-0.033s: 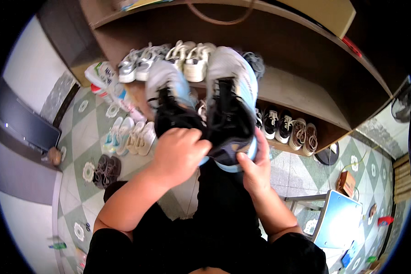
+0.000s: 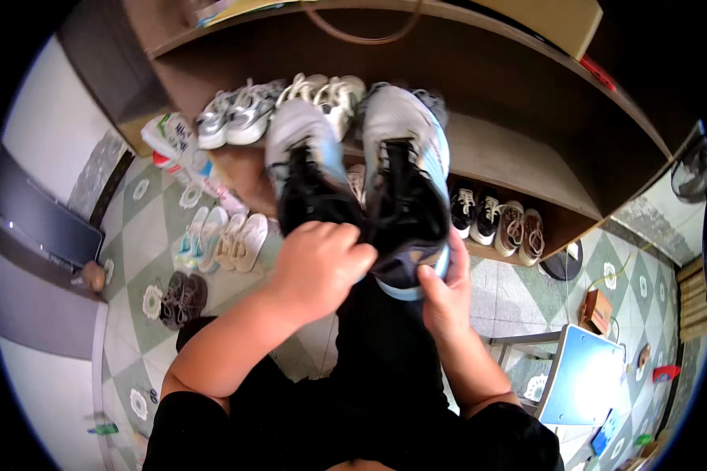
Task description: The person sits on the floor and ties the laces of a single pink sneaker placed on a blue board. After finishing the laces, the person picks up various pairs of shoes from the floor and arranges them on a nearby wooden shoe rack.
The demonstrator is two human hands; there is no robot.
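Two white and light-blue sneakers with dark linings are held up side by side, toes pointing away from me. My left hand (image 2: 318,267) is closed on the heel of the left sneaker (image 2: 300,133), its fingers curled at the dark collar. At the right sneaker (image 2: 397,118), my right hand (image 2: 446,294) grips the heel, thumb on the back and the other fingers along the outer side. Behind their toes, silver-white sneakers (image 2: 249,119) and cream sneakers (image 2: 339,102) stand on the shelf, partly covered by the held pair.
The brown shoe rack (image 2: 526,165) spans the front; black sneakers (image 2: 487,218) and brown sneakers (image 2: 520,231) stand on its lower level. At left are a plastic bag (image 2: 173,141), pale slippers (image 2: 247,242) and dark shoes (image 2: 184,297). A blue-topped stool (image 2: 577,377) stands right.
The held sneakers have shifted slightly right against the rack, and the left one is a bit lower and more to the right. Both hands keep their grip.
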